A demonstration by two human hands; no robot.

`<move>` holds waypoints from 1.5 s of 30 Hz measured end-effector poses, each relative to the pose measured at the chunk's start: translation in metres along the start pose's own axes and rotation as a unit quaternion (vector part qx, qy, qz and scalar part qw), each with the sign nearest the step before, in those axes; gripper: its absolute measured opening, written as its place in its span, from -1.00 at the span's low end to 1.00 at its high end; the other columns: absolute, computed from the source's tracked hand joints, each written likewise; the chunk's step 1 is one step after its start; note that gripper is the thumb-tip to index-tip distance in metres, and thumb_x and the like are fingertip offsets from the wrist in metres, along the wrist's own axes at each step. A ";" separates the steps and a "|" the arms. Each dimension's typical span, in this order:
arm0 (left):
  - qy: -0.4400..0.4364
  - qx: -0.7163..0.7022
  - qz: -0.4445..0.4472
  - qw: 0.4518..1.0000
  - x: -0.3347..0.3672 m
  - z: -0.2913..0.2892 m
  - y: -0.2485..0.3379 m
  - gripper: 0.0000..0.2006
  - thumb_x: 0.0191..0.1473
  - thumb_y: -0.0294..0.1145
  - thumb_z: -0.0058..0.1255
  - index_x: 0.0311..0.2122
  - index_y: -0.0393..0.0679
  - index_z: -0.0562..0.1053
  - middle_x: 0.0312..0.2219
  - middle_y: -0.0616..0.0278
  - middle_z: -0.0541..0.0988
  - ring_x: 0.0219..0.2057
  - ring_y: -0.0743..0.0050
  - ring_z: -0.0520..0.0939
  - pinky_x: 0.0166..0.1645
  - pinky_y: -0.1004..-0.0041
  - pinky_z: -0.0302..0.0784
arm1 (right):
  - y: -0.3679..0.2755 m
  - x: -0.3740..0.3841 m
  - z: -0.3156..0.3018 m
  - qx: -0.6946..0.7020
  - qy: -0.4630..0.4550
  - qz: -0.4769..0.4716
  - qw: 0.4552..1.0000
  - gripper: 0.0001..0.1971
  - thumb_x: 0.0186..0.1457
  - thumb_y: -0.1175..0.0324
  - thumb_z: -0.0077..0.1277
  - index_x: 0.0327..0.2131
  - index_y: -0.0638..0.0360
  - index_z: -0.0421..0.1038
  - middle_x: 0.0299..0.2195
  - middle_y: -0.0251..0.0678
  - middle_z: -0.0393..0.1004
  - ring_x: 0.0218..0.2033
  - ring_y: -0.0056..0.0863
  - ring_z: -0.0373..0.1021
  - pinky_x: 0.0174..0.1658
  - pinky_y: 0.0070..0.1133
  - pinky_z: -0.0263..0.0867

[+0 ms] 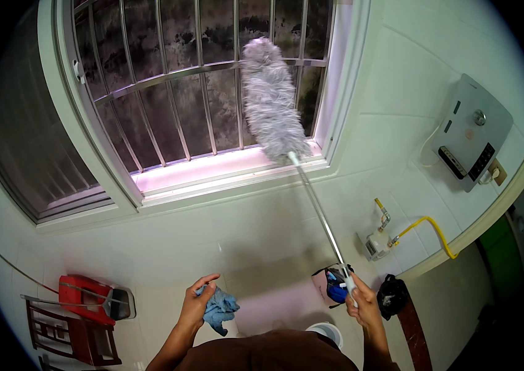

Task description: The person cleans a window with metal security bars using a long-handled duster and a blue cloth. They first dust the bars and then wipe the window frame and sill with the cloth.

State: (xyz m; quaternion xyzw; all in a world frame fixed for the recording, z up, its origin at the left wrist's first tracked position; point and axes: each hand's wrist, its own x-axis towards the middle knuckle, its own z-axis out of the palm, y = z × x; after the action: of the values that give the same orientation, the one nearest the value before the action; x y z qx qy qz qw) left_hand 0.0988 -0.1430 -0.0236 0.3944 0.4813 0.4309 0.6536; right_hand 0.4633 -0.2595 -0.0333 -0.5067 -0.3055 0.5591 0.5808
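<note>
The right hand [365,303] grips the lower end of a fluffy grey, silver-poled duster [271,99], its head well away before the white-framed barred window [181,117]; the left hand [196,303] holds a crumpled blue cloth [220,309].

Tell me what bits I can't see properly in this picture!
All in the head view:
Grey duster: part of its handle is covered by the right grip.
Blue cloth: partly hidden by the left grip.
White bucket: partly hidden behind the brown shirt.
Grey wall unit: its small markings are too tiny to read.
</note>
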 end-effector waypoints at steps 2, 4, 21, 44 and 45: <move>-0.007 0.001 -0.001 1.000 0.001 -0.002 -0.003 -0.77 0.08 -0.38 -0.06 -0.13 -0.15 0.43 -0.54 0.41 0.39 -0.54 0.71 0.37 -0.41 0.64 0.34 | 0.000 -0.022 -0.009 0.004 0.019 -0.016 1.000 -0.49 0.11 0.32 -0.12 0.14 0.12 0.04 -0.70 -0.40 0.16 -0.79 -0.75 -0.03 -0.76 -0.79 -0.12; -0.013 -0.002 -0.010 1.000 0.003 0.000 -0.002 -0.77 0.08 -0.38 -0.06 -0.13 -0.15 0.43 -0.53 0.40 0.39 -0.52 0.71 0.37 -0.40 0.64 0.34 | 0.006 -0.043 -0.024 -0.008 0.039 -0.025 0.999 -0.51 0.10 0.37 -0.12 0.12 0.14 0.07 -0.71 -0.41 0.14 -0.77 -0.74 -0.03 -0.74 -0.79 -0.11; -0.191 0.038 -0.062 0.979 0.026 0.044 -0.003 -0.75 0.09 -0.33 -0.10 -0.12 -0.15 0.41 -0.54 0.42 0.41 -0.46 0.73 0.38 -0.32 0.66 0.31 | 0.026 -0.135 0.037 0.124 0.113 0.102 0.981 -0.43 0.11 0.13 -0.15 0.15 0.03 -0.05 -0.71 -0.46 0.10 -0.83 -0.76 -0.08 -0.78 -0.78 -0.13; -0.207 0.127 0.274 0.931 0.119 0.032 0.103 -0.74 0.01 -0.39 -0.04 -0.14 -0.12 0.40 -0.27 0.22 0.45 -0.26 0.44 0.51 -0.15 0.49 0.42 | -0.052 0.064 0.284 -0.052 -0.201 -0.058 0.977 -0.47 0.14 0.37 -0.19 0.16 0.10 -0.10 -0.42 -0.31 0.35 -0.54 -0.61 0.34 -0.54 -0.68 0.29; -0.172 0.183 0.303 0.919 0.120 0.028 0.112 -0.77 0.03 -0.38 -0.05 -0.17 -0.15 0.40 -0.28 0.21 0.48 -0.24 0.45 0.51 -0.13 0.50 0.40 | -0.048 0.079 0.273 -0.104 -0.202 -0.090 0.970 -0.49 0.13 0.39 -0.17 0.15 0.12 -0.05 -0.41 -0.32 0.36 -0.53 -0.61 0.36 -0.54 -0.69 0.29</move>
State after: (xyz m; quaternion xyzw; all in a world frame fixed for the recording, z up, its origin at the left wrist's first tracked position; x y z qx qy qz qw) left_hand 0.1253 0.0027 0.0526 0.7020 0.2900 0.4380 0.4809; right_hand 0.2428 -0.1101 0.0768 -0.4110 -0.5174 0.5605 0.4993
